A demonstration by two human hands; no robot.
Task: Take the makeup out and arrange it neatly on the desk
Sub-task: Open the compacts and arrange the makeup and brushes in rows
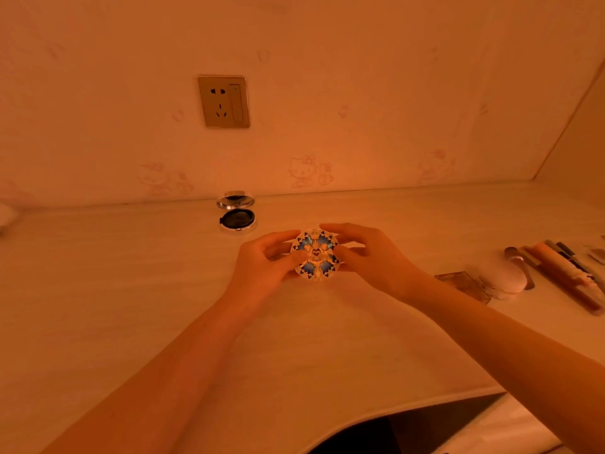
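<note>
Patterned compact (315,253): over the middle of the bench (131,290), lid facing up, between both hands; whether it touches the surface I cannot tell.
Left hand (262,263): fingers (278,239) curled round the left rim.
Right hand (370,253): fingers (340,231) pinching the right rim, probably so the case stays level for opening or setting down.
Open compact (236,213): just beyond, lid propped up, showing a likely spot alongside.
Pencils (563,273) and pale jar (504,278): grouped at the right, well apart.
</note>
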